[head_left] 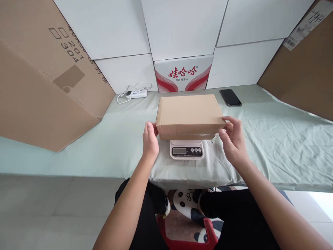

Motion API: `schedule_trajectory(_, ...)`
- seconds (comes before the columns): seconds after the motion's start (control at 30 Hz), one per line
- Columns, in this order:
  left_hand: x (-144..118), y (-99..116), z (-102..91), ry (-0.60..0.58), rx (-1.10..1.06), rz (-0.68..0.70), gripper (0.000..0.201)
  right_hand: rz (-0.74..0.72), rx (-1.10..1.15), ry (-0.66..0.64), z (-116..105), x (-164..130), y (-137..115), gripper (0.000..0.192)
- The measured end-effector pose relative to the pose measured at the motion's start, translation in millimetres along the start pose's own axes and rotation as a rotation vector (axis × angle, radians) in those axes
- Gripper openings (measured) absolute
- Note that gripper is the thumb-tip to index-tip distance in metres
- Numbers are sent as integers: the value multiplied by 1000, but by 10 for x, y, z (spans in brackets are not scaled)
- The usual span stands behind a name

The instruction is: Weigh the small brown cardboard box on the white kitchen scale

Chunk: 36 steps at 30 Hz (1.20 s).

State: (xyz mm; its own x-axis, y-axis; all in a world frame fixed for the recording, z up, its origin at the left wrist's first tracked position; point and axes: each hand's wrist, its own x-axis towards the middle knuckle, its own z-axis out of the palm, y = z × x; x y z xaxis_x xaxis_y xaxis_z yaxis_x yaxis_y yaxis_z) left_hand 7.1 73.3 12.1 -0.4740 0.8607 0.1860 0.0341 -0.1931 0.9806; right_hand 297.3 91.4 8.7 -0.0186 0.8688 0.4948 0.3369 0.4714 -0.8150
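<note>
A closed brown cardboard box [191, 109] sits over a white kitchen scale [187, 157]. The box hides the weighing platform, so I cannot tell whether it rests fully on it. At the box's left front corner, my left hand [151, 140] grips the side, thumb up and fingers partly hidden behind. My right hand [234, 140] pinches the right front corner, with fingers on the top edge and the thumb lower down. The scale's display and several round buttons show below the box's front face; no digits are readable.
The table has a pale green cloth [125, 146]. At the back lie a white power strip [137, 93] with its cable and a black phone [230, 97]. White boxes [182, 27] and a red-and-white carton [183, 74] form a wall behind. Large cardboard panels [47, 104] flank both sides.
</note>
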Motion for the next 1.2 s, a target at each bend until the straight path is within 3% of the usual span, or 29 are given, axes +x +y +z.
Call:
schedule_trajectory(0.13, 15, -6, -12, 8, 52, -4, 72, -12, -14, 11, -9, 8, 10, 47)
schedule_trajectory(0.33, 20, 32, 4, -18, -33, -36, 67, -41, -68, 36, -44, 37, 42, 59)
schedule_trajectory(0.53, 17, 33, 0, -25, -18, -39, 64, -3, -41, -45, -22, 43, -53, 63)
schedule_trajectory(0.73, 31, 68, 15, 29, -62, -54, 63, 29, -16, -13, 7, 53, -94, 67)
schedule_trajectory(1.2, 59, 50, 27, 72, -96, -64, 52, 82, 4, 9, 33, 105, -130, 64)
